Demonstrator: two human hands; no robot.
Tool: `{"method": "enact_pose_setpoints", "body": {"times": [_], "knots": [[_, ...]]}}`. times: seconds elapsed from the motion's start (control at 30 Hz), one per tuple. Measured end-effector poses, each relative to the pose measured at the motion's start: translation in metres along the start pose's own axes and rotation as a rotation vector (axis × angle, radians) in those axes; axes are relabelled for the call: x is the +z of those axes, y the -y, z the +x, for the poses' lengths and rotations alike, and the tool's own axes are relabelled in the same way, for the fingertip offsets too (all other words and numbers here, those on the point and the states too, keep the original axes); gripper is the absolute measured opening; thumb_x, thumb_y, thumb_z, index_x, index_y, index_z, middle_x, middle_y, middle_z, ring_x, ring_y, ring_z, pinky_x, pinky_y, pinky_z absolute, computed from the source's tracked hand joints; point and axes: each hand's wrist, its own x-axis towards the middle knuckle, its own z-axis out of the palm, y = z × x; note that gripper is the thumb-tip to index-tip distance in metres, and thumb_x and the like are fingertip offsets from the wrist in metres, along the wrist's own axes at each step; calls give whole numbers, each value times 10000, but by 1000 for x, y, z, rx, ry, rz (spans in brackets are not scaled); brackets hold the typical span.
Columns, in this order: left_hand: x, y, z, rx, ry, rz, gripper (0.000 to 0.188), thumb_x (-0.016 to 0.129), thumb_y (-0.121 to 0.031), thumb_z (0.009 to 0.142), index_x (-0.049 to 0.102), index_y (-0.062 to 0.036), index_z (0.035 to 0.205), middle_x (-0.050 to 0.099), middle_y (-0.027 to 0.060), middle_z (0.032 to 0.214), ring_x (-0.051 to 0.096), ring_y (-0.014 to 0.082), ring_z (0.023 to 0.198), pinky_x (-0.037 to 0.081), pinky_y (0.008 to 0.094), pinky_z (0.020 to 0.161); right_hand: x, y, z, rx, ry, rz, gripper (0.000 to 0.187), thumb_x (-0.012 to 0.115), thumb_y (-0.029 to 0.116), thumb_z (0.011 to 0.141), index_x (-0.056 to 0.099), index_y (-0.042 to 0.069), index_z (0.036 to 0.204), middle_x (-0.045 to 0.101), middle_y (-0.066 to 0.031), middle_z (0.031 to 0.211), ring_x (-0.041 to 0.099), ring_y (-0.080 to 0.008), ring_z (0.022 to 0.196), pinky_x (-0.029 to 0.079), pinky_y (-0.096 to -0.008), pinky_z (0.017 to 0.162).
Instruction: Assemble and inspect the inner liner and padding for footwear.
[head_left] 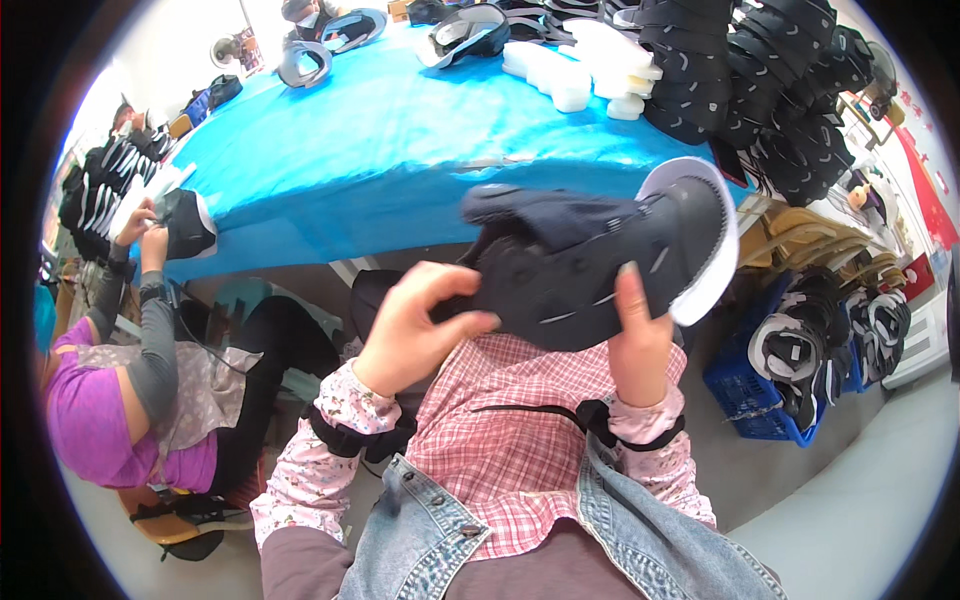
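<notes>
Fingers (470, 322) of your left hand (415, 335) are pinched shut on the heel end of the dark shoe (590, 265), thumb curled over the top, while your right hand (635, 335) is clamped on the side of it with the thumb pressed flat against the upper. So both hands are closed on the same shoe, held up in the air in front of your chest, just this side of the blue table (380, 140), white sole (715, 240) turned out to the right.

Looks to me like you're in the checking or turning-over stage, eyeballing the upper (the pale stitch marks face you). Next move probably calls for rotating it, so one hand would have to loosen while the other carries the weight.

Room-wise: the table edge is right behind the shoe, so tip it toward you rather than away. On your left a co-worker (120, 380) in purple sits near, busy with another shoe (185, 225). On your right there's a blue crate (755, 395) full of shoes on the floor, and stacks of dark shoes (770, 80) piled on the table's far right corner beside some white foam blocks (590, 65). Open air is mostly straight down over your lap.
</notes>
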Motion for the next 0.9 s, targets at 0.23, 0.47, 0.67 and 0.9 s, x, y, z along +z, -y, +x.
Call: {"method": "enact_pose_setpoints", "body": {"times": [0.23,0.47,0.67,0.9], "knots": [[26,26,-13,-170,-54,-543,1007,793,-174,681,149,-31,1443,300,161,1441,265,244,1353,222,374,1094,-22,2,31,372,269,997,407,401,295,986,460,21,1282,526,-128,1275,510,-260,1171,401,-407,1015],[46,-16,12,-244,-75,-939,863,761,-100,739,219,-23,1407,399,76,1320,408,156,1206,368,314,1002,-3,11,6,445,244,899,394,433,288,976,444,52,1291,535,-102,1257,527,-224,1143,425,-377,974],[43,-27,12,-321,-109,-898,698,749,-140,771,335,16,1311,509,99,1196,499,148,1090,422,287,935,4,-2,-9,447,234,746,395,521,78,921,417,55,1301,500,-91,1265,518,-231,1137,414,-380,983],[42,-38,9,-314,-159,-1001,403,719,-90,790,532,3,1134,609,52,1052,567,113,962,469,259,839,17,-22,-24,224,227,491,374,519,59,923,431,55,1286,516,-71,1225,516,-194,1110,418,-347,958]]}}
